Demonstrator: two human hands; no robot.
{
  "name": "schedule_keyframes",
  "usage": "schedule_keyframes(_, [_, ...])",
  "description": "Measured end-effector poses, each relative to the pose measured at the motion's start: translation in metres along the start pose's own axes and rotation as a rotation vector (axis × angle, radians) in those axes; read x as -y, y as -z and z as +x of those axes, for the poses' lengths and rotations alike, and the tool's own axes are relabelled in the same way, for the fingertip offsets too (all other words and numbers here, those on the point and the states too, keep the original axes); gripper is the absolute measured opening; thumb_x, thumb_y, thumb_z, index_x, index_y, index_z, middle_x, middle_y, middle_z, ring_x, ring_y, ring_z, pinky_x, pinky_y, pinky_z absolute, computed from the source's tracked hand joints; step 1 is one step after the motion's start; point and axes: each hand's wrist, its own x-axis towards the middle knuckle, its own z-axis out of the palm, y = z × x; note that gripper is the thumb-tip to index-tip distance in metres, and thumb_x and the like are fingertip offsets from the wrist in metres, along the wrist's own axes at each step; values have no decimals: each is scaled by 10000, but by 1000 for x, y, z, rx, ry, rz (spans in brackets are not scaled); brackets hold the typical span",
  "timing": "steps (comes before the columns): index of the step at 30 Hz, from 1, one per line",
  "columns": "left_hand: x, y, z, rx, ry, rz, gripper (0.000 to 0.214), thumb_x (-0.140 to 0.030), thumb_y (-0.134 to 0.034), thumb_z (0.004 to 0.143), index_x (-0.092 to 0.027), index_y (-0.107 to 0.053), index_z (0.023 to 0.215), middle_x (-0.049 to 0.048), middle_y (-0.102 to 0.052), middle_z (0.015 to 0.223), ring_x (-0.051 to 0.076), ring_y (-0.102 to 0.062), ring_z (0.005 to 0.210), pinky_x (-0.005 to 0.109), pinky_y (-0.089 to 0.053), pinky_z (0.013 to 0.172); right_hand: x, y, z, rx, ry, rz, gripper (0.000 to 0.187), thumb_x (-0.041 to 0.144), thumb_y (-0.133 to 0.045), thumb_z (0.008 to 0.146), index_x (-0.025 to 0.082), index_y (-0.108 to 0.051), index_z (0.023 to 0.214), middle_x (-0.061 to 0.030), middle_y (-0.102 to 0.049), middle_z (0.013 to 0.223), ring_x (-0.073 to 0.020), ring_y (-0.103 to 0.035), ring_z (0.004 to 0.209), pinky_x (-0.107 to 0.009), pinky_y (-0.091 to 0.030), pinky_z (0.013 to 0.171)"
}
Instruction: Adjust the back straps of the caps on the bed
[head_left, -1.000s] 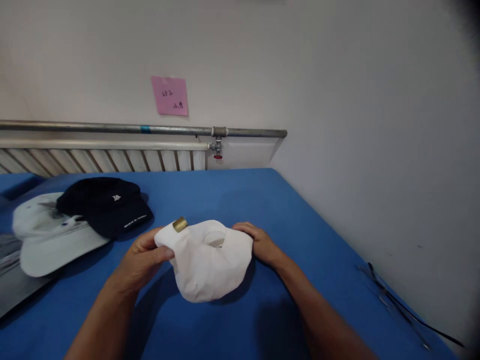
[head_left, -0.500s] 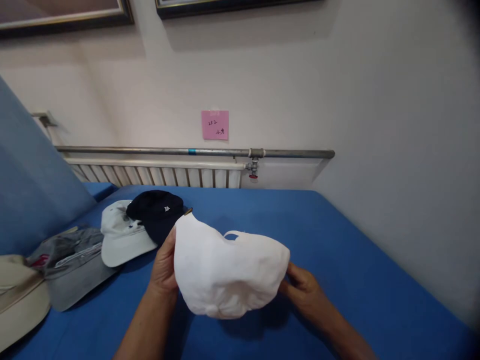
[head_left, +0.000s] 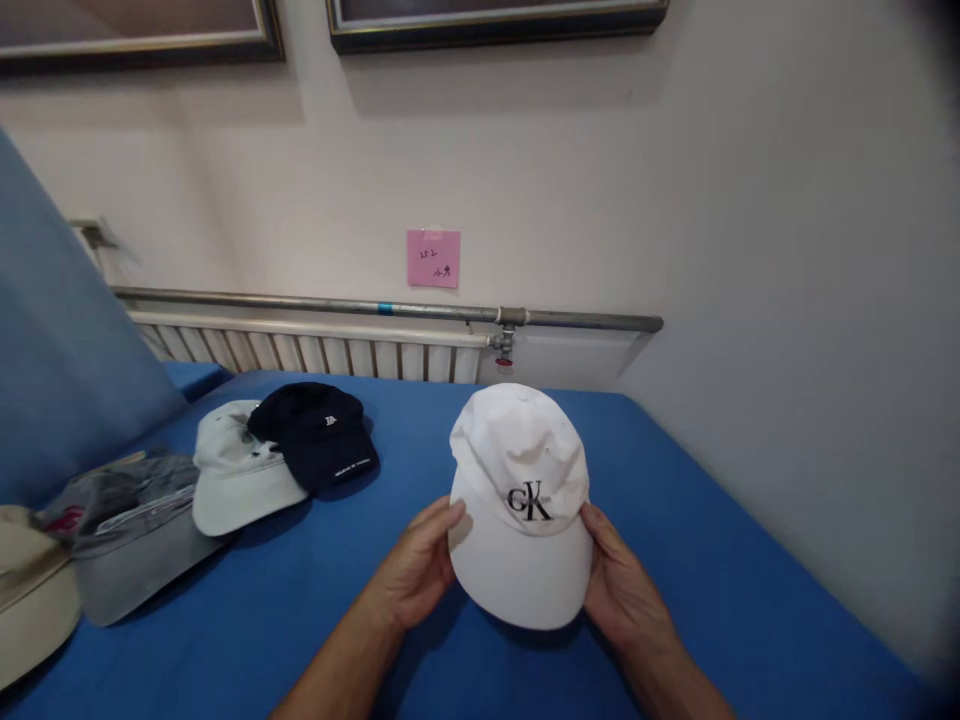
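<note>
A white cap [head_left: 521,500] with a black logo on its front is held upright over the blue table [head_left: 420,440], its brim pointing toward me. My left hand [head_left: 416,572] grips the left side of the brim, fingers curled round its edge. My right hand [head_left: 622,590] grips the right side the same way. To the left lie a black cap [head_left: 315,432] overlapping a pale white cap [head_left: 232,478].
A grey cap [head_left: 131,525] and a beige cap [head_left: 30,590] lie at the far left edge. A radiator [head_left: 315,352] and a metal pipe [head_left: 390,308] run along the back wall under a pink note [head_left: 433,258]. A blue panel [head_left: 60,370] leans at left.
The white cap has been turned round: its back strap and underside faced me before, and its logo front and brim face me now. Both hands shifted to the brim's sides.
</note>
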Motion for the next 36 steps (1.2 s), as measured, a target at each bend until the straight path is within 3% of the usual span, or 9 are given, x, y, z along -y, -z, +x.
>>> schedule_keyframes(2, [5,-1,-2,7,35,78,293,-246,-787,705,-136,-687,958,77,-719,886,178,-681,762,260,-541,657,1,8,8,-16,18,-7,201,326,-810,648,230,-692,780,11,-741,776,-220,-691,796,-345,-578,684])
schedule_keyframes(5, [10,-2,-3,37,63,124,302,-206,-789,686,-114,-670,948,92,-695,871,179,-669,706,290,-561,608,1,16,14,-5,29,-82,196,341,-779,681,232,-697,821,5,-753,807,-233,-696,846,-354,-578,680])
schedule_keyframes(10, [7,-1,2,-59,25,112,275,-143,-801,647,-84,-666,879,84,-682,771,159,-652,607,257,-556,519,-4,13,13,-31,-14,-92,239,322,-762,684,210,-691,883,-16,-753,866,-212,-692,834,-318,-563,688])
schedule_keyframes(15, [-38,20,29,-186,-190,62,201,-38,-762,651,-93,-658,814,46,-668,696,137,-618,539,254,-556,497,-9,6,8,-74,-80,-95,259,265,-787,627,192,-680,851,-40,-730,786,-165,-652,632,-253,-486,529])
schedule_keyframes(18, [-69,42,51,-301,-304,-8,198,23,-685,711,-118,-644,845,29,-678,748,110,-615,557,218,-546,516,-8,6,7,-37,-79,-134,239,214,-795,595,190,-680,803,-45,-719,804,-162,-642,625,-259,-474,535])
schedule_keyframes(21, [-82,64,71,-457,-372,-107,143,21,-584,822,-115,-585,778,-7,-625,695,68,-575,538,180,-527,529,-6,5,6,1,-84,-188,234,203,-803,587,193,-682,787,-49,-713,814,-162,-638,632,-260,-461,535])
schedule_keyframes(26, [-72,84,89,-648,-396,-220,54,-82,-563,898,-103,-583,852,-15,-596,770,81,-582,617,211,-532,555,-6,3,8,55,-101,-243,273,236,-832,549,188,-692,778,-44,-708,821,-146,-624,647,-241,-444,529])
schedule_keyframes(31, [-64,81,93,-752,-496,-253,21,-108,-568,903,-110,-589,899,-14,-587,790,85,-575,629,230,-539,578,-8,2,7,85,-109,-303,287,282,-839,530,182,-693,756,-46,-699,812,-143,-605,629,-236,-425,498])
schedule_keyframes(36, [-62,77,92,-772,-565,-238,44,-80,-563,896,-110,-576,867,-16,-581,784,91,-584,648,247,-557,605,-10,2,3,104,-107,-341,256,289,-816,557,181,-690,753,-54,-692,815,-142,-595,632,-233,-420,490])
